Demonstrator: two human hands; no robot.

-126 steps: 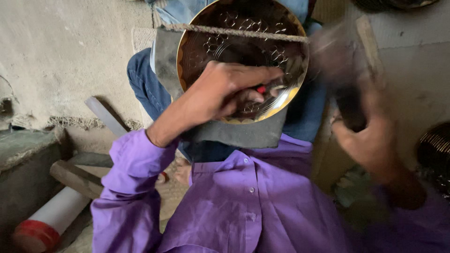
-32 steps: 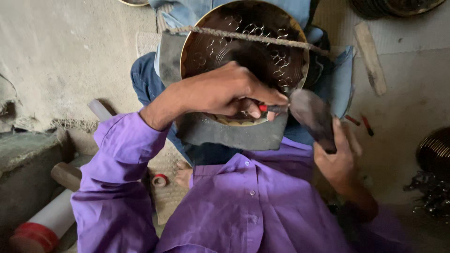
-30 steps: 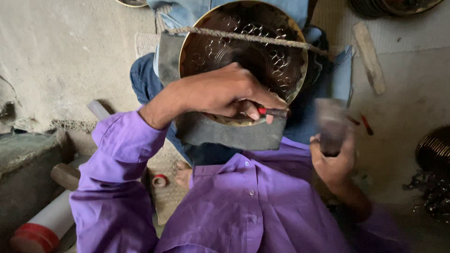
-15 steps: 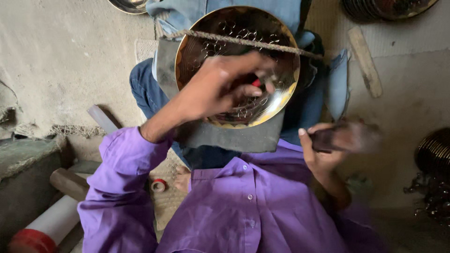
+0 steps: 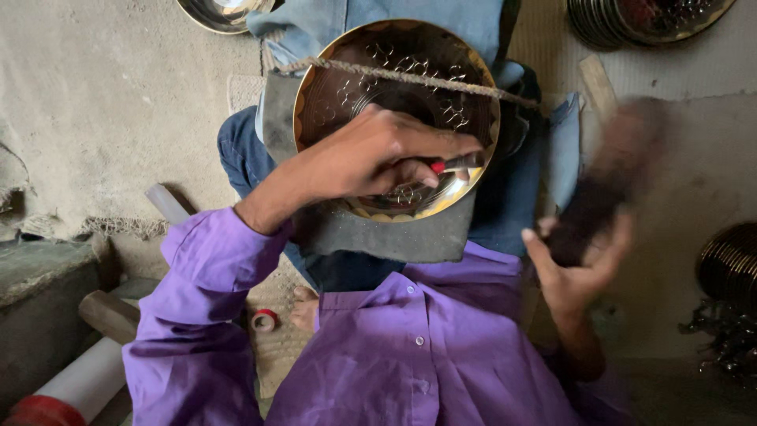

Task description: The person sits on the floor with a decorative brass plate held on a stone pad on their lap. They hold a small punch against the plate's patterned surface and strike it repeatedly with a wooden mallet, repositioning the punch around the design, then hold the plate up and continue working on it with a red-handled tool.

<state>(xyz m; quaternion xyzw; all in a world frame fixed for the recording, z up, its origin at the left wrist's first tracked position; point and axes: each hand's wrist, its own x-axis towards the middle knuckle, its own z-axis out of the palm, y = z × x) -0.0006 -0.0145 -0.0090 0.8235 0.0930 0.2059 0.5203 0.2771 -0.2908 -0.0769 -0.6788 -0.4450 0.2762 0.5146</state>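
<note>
On the lap: one round brass bowl (image 5: 394, 87) rests on a dark pad (image 5: 394, 237), hollow side up, with one rope (image 5: 410, 75) stretched across its upper part.
Change in the bowl: half a second ago the left hand sat higher over the bowl's middle; now it lies lower, near the rim closest to the body.
Change at the right: the mallet was held low and roughly level; now it is raised and slanted, its head up and away from the body, blurred.
Left hand (image 5: 378, 154): fingers clenched around one thin metal punch (image 5: 457, 163) with a red mark.
Punch axis: nearly level, tip pointing toward the person's right, lying over the bowl's inner wall.
Right hand (image 5: 579, 264): curled around the lower end of one dark mallet (image 5: 607, 181); well apart from the bowl.
Mallet axis: diagonal, handle low, head high.
Floor: one stack of metal plates (image 5: 654, 16) at top right, one small red-rimmed ring (image 5: 263, 319) beside a bare foot (image 5: 303, 308).
</note>
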